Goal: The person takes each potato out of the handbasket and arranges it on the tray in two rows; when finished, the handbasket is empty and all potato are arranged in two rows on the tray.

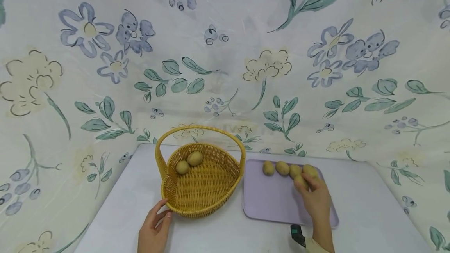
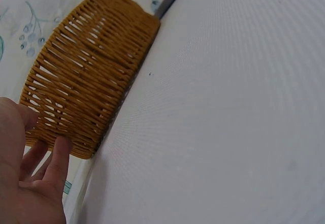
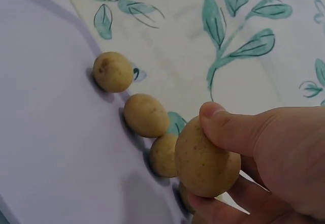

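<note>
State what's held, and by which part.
Right hand: a potato, by opposite sides, between thumb and fingers. Left hand touches the basket at its near-left rim; whether it grips is unclear.

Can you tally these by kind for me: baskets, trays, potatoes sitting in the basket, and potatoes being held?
Basket: 1
Tray: 1
Potatoes in the basket: 2
Potato held in the right hand: 1
Total: 5

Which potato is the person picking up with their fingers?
The potato held in the right hand. The others aren't gripped: two potatoes lie in the basket, and the remaining potatoes lie on the tray.
</note>
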Demonstrator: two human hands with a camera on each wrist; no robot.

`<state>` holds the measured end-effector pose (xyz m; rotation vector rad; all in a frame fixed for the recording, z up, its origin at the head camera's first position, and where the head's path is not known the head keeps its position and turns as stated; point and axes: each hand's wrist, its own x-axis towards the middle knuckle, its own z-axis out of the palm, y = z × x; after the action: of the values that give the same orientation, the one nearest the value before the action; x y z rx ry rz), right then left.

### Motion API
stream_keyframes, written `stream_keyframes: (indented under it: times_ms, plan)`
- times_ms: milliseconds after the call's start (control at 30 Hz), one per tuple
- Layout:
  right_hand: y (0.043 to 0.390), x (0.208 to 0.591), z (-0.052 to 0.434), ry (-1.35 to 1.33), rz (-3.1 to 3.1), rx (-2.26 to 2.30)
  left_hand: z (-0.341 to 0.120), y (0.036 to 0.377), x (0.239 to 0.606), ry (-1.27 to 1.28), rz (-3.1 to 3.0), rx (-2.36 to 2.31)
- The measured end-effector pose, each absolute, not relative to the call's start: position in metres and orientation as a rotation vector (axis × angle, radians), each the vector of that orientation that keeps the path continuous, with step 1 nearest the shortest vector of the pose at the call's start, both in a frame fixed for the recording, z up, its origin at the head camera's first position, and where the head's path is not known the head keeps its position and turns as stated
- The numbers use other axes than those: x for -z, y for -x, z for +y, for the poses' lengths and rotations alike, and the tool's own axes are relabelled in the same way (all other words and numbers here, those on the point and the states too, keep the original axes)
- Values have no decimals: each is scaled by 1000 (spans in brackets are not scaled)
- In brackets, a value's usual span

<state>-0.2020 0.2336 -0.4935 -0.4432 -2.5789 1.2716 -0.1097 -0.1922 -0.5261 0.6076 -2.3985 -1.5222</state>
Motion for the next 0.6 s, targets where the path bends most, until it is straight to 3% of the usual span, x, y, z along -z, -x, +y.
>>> stream_keyframes:
  times_ms: [600]
  plan:
    - [207, 505, 230, 454, -2646, -1173, -192, 109, 524, -603, -2377, 1543]
